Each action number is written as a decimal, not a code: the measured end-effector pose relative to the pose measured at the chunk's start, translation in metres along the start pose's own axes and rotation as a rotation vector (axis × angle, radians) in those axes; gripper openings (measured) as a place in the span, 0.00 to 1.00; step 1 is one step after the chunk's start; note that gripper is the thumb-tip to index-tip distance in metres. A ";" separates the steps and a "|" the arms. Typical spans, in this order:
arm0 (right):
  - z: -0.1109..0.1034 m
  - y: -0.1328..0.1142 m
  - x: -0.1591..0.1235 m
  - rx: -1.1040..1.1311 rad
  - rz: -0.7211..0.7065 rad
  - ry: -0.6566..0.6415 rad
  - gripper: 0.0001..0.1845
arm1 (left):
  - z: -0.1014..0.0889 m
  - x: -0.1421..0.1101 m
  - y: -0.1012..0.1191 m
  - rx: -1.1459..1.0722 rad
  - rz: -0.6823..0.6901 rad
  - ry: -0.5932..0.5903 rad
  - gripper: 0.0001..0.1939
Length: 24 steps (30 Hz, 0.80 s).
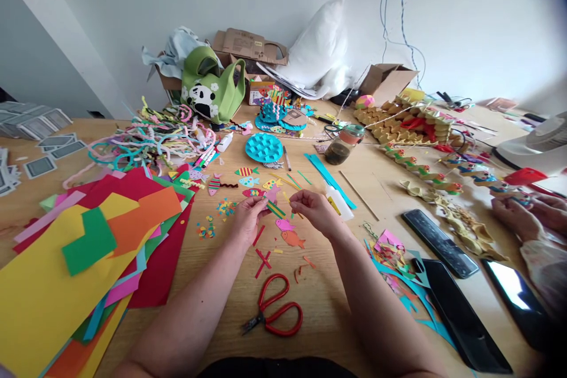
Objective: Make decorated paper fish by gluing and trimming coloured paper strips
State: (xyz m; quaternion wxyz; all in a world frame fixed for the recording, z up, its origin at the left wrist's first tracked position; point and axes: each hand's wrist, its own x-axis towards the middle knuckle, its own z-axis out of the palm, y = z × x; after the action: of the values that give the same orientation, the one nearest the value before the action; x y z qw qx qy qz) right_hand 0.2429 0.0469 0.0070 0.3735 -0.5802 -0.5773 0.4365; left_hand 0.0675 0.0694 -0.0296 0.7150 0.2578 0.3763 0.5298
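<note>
Paper strips (pixel 275 208), thin and green with a yellow one beside them, are pinched between both hands above the middle of the wooden table (pixel 328 301). Head view: the left hand (pixel 248 218) grips the strips' left end with thumb and fingertips closed on it; the right hand (pixel 312 208) closes its fingertips on the right end. The exact strip count in the grasp cannot be told.

Just below the hands lie two paper fish, one pink fish (pixel 284 225) and one orange fish (pixel 293 239), flat on the table. Above the hands lie further striped paper fish (pixel 247 172), at least four. Red paper strips (pixel 262 258) lie crossed near the left wrist. One pair of red-handled scissors (pixel 273 311) lies closed between the forearms, near the table edge. A stack of coloured paper sheets (pixel 53 283) covers the left side. Three dark phones (pixel 439 242) lie at the right. One glue bottle (pixel 339 201) lies just beside the right hand. Another person's hands (pixel 527 215) rest at the far right edge
</note>
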 end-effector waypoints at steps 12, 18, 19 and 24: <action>0.008 -0.023 -0.012 -0.129 -0.255 -0.031 0.21 | 0.001 -0.002 -0.001 0.019 0.020 -0.043 0.12; 0.012 -0.023 -0.012 -0.228 -0.302 -0.017 0.15 | 0.003 -0.004 0.001 0.055 -0.007 -0.064 0.12; 0.012 -0.023 -0.012 -0.241 -0.314 -0.020 0.14 | 0.004 -0.005 0.001 0.060 -0.010 -0.067 0.12; 0.012 -0.024 -0.013 -0.276 -0.357 -0.028 0.12 | 0.006 -0.007 0.003 0.090 -0.020 -0.077 0.11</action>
State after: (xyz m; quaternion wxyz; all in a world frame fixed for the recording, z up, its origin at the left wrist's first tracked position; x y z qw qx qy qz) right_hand 0.2243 0.0345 0.0264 0.3540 -0.5082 -0.7303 0.2882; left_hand 0.0698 0.0640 -0.0220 0.7219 0.3060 0.3746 0.4949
